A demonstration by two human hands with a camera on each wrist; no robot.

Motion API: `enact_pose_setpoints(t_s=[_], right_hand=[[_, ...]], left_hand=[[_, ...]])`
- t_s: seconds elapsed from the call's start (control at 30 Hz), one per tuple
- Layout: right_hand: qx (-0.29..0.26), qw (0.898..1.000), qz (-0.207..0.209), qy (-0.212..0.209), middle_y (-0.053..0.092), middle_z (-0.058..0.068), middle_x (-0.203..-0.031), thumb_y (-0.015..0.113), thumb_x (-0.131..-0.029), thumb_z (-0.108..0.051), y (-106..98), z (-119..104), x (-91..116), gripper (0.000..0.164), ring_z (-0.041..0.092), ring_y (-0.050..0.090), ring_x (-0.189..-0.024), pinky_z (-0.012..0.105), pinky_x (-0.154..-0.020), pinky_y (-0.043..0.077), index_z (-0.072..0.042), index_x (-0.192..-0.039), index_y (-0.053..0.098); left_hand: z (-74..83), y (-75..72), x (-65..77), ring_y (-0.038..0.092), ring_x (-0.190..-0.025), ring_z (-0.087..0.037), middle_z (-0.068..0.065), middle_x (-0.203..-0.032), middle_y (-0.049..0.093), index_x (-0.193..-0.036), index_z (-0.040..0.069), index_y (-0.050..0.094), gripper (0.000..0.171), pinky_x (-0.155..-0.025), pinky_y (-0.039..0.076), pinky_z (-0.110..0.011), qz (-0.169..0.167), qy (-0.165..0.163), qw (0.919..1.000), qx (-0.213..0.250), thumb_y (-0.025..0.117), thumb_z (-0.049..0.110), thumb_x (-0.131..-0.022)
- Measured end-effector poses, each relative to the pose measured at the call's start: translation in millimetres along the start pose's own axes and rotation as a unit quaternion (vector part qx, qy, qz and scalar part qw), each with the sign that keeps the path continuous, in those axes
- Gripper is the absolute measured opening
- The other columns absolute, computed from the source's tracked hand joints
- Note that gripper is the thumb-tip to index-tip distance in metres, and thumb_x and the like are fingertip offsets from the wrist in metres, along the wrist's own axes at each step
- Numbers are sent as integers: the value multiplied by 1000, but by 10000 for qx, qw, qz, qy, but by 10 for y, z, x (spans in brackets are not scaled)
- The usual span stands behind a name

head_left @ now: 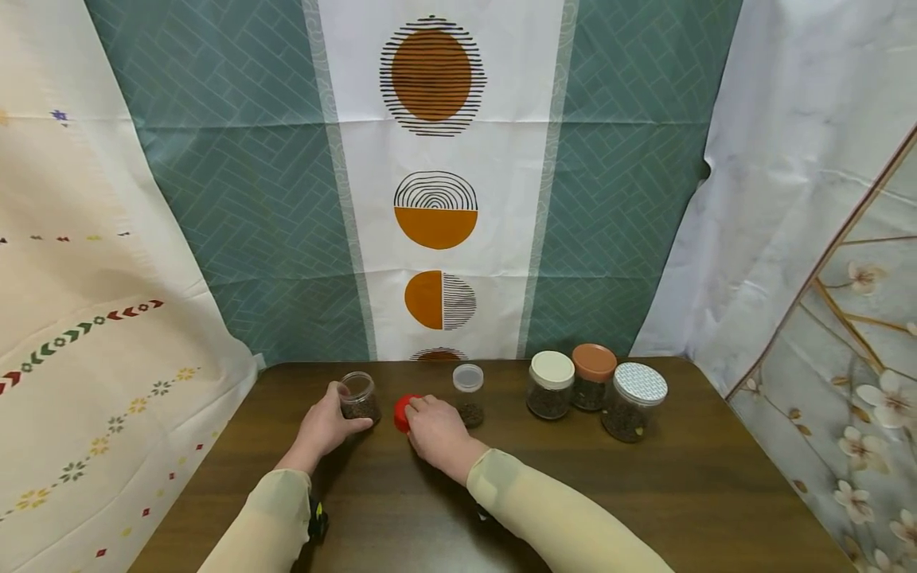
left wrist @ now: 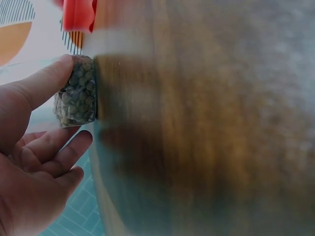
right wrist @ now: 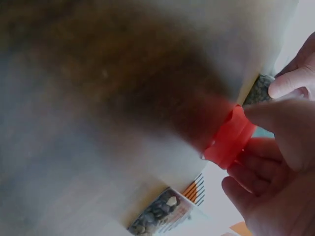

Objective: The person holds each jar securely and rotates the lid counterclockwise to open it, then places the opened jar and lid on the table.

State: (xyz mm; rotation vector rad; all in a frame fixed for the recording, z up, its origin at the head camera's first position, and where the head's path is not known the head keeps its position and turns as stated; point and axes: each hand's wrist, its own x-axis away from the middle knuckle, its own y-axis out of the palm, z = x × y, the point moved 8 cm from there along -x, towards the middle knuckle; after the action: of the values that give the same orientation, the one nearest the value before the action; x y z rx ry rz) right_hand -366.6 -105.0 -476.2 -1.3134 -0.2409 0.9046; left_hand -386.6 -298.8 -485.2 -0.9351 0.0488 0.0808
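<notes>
My left hand holds a clear jar with no lid on it, thumb on one side and fingers on the other. Small dark pieces, like pebbles or seeds, fill the jar's lower part in the left wrist view. To its right, my right hand pinches a red lid with a wavy rim. The right wrist view shows the thumb and fingers on opposite sides of that lid, its rim just off or on the tabletop; I cannot tell which.
Behind my right hand stands a small jar with a translucent lid. Farther right are jars with a cream lid, an orange-brown lid and a white patterned lid. All stand on a brown wooden table before hanging cloths.
</notes>
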Motion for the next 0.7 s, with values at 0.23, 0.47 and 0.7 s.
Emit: enact_pose_setpoints(t_s=[0.23, 0.47, 0.7], right_hand=[[-206, 9981, -574, -113, 64, 5, -155, 74, -106, -38, 60, -5, -18, 55, 20, 59, -144, 32, -119, 44, -9, -152, 66], [-166, 9970, -755, -15, 57, 5, -162, 65, -112, -35, 138, -12, -30, 52, 20, 53, -150, 35, -120, 43, -10, -158, 61], [-224, 9934, -1122, 35, 50, 5, -168, 60, -114, -28, 133, -15, -27, 52, 20, 46, -156, 34, -123, 39, -10, -163, 55]], left_hand=[[-80, -12, -59, 66, -115, -53, -34, -131, 68, -138, -5, 44, 75, -97, 52, -64, -38, -91, 9999, 54, 93, 29, -93], [-130, -23, -110, 61, -124, -57, -35, -135, 65, -138, -6, 45, 72, -103, 49, -66, 7, -114, 9997, 194, 91, 29, -94], [-117, -53, -133, 59, -129, -56, -33, -137, 64, -134, -6, 48, 69, -106, 48, -66, -8, -77, 9996, 289, 91, 29, -94]])
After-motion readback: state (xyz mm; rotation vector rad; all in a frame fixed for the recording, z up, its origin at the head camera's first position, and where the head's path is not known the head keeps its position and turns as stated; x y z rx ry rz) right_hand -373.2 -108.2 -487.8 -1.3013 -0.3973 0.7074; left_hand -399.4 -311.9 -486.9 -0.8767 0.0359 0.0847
